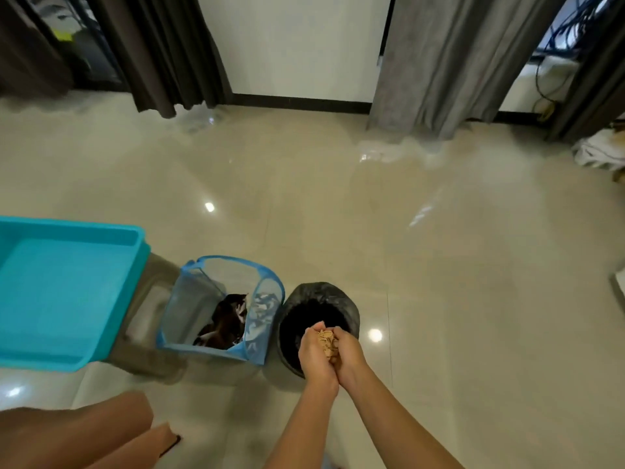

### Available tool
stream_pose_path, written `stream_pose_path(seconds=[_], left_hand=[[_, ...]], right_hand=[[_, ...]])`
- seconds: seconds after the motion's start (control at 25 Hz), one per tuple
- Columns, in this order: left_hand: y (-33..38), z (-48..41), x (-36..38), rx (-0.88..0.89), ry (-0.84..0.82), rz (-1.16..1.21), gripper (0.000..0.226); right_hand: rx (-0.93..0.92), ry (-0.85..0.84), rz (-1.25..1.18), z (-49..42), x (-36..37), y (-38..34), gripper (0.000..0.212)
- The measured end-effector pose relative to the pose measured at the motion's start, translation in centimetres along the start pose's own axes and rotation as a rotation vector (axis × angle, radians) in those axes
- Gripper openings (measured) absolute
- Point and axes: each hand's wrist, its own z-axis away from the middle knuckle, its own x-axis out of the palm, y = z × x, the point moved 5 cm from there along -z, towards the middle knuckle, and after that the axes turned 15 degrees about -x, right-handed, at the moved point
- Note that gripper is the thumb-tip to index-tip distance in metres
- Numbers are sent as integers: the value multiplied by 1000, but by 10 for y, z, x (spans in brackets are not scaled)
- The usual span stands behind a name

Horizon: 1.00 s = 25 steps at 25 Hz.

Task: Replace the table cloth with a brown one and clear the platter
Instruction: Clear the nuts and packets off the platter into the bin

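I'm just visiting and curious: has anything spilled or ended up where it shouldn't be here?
Nothing looks spilled. The left hand and right hand cup tan scraps over the black-lined bin, and the floor beside it shows no bits. Only a crumpled white cloth on the floor at the far right looks untidy.

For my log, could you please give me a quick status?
Left hand and right hand cupped round tan scraps. Over black-lined bin. Bin mouth unobstructed.
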Motion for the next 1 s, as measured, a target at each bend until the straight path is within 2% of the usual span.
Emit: stream_pose_path(seconds=[0.08,0.24,0.4,0.48,0.68,0.88,1.0], left_hand=[[-6,-50,1,-72,35,-20,28],[-16,-132,-5,-216,91,19,31],[-17,-172,-9,-255,71,56,47],[-15,-183,-11,-242,77,82,52],[-4,-191,-17,-229,69,76,62],[14,-176,-20,-212,23,57,66],[24,-165,-22,-184,-10,67,66]], right_hand=[[40,42,-40,-45,-5,13,39],[76,104,-52,-108,-13,34,35],[56,150,-80,-149,-17,48,30],[37,161,-77,-158,-18,49,26],[22,144,-48,-167,-16,53,38],[-151,214,219,-167,-19,43,26],[-260,256,337,-158,-15,31,28]])
